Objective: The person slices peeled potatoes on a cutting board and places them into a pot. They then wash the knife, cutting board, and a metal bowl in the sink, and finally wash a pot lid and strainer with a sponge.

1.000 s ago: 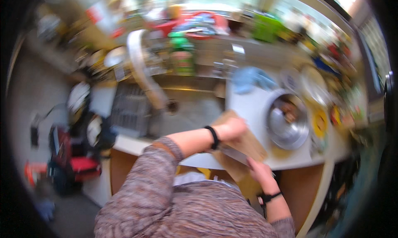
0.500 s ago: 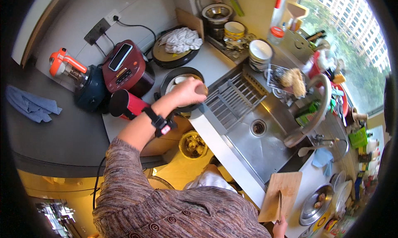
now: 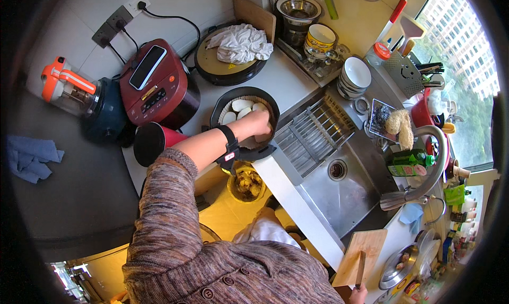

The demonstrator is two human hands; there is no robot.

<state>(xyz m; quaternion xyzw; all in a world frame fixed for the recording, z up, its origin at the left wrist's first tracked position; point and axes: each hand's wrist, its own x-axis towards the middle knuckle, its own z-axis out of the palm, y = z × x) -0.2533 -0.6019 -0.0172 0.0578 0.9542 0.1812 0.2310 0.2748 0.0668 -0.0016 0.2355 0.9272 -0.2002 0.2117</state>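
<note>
My left hand (image 3: 257, 122) reaches down into a black lined basket (image 3: 216, 112) on the counter, among several round white slices (image 3: 243, 106). Its fingers are curled downward; anything they grip is hidden under the hand. At the lower right, my right hand (image 3: 358, 295) grips the handle of a knife (image 3: 361, 267), whose blade lies over a wooden cutting board (image 3: 366, 242) beside the sink.
Around the basket are a red cooker (image 3: 159, 97), a red-and-black container (image 3: 150, 145), a round appliance (image 3: 227, 68) with white cloth and a steel sink (image 3: 339, 198) with rack (image 3: 313, 134). A yellow waste bin (image 3: 245, 184) sits below; a metal bowl (image 3: 397, 267) is beside the board.
My view has swung left from the board. My left hand left the board, appeared above the basket holding a small brownish piece, and has lowered into it. My right hand stays at the board.
</note>
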